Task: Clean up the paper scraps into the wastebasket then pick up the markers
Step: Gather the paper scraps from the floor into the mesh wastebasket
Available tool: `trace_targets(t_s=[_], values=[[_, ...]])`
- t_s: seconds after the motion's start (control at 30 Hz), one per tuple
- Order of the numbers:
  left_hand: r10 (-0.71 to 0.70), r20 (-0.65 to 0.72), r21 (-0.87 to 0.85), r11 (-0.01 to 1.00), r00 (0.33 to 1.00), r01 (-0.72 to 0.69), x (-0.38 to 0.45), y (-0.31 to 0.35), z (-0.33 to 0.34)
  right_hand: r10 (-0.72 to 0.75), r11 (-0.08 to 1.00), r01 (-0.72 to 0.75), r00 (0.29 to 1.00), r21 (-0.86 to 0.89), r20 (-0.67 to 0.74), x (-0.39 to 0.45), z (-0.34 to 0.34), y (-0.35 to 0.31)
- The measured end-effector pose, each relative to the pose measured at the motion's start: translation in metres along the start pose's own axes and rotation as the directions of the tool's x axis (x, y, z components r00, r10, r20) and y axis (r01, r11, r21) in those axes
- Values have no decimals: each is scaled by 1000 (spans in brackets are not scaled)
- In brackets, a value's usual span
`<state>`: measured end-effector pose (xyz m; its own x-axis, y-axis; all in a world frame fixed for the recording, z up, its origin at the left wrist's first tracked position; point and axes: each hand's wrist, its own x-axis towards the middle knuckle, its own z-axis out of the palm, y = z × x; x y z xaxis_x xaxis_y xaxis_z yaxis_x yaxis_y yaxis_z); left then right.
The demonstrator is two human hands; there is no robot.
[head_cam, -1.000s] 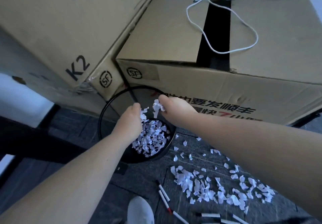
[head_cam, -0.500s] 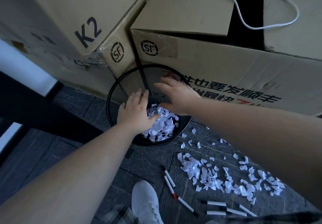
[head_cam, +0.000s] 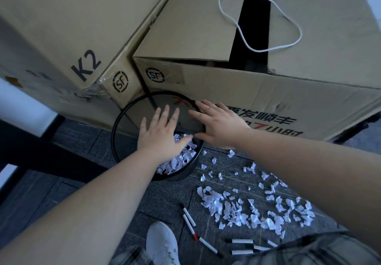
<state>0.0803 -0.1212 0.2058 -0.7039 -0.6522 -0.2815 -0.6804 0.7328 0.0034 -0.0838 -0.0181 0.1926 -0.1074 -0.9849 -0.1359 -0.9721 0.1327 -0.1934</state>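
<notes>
A black mesh wastebasket point(head_cam: 121, 120) stands on the dark floor against the cardboard boxes, with white paper scraps point(head_cam: 177, 161) inside it. My left hand point(head_cam: 160, 132) and my right hand point(head_cam: 218, 124) hover flat over its mouth, fingers spread, holding nothing. A pile of white paper scraps point(head_cam: 247, 209) lies on the floor to the basket's right. Several white markers point(head_cam: 188, 217) with black or red caps lie near the bottom, some point(head_cam: 242, 246) by my leg.
Two large cardboard boxes point(head_cam: 226, 91) stand behind the wastebasket, one point(head_cam: 61, 38) tilted at left. A white cable point(head_cam: 268, 48) lies on the right box's top. My white shoe point(head_cam: 160, 242) is on the floor below the basket. A dark bar point(head_cam: 41, 153) runs at left.
Both hands, pinched on scraps over the basket a second ago, have spread flat and empty, and the scraps have dropped in. The camera view has shifted.
</notes>
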Motion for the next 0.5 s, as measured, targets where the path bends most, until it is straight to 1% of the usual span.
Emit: trace_targets(t_s=[0.13, 0.23, 0.3, 0.5], values=[[68, -13, -9, 998, 998, -68, 4, 35, -15, 56, 998, -56, 998, -8, 11, -31, -10, 27], [160, -73, -16, 987, 984, -161, 7, 65, -18, 103, 995, -103, 994, 9, 25, -58, -8, 48], [218, -88, -5, 976, 972, -220, 9, 86, -15, 127, 991, -128, 991, 23, 47, -75, 1, 62], [327, -46, -4, 945, 944, -327, 21, 140, 22, 166, 982, -175, 978, 73, 123, -115, 51, 95]])
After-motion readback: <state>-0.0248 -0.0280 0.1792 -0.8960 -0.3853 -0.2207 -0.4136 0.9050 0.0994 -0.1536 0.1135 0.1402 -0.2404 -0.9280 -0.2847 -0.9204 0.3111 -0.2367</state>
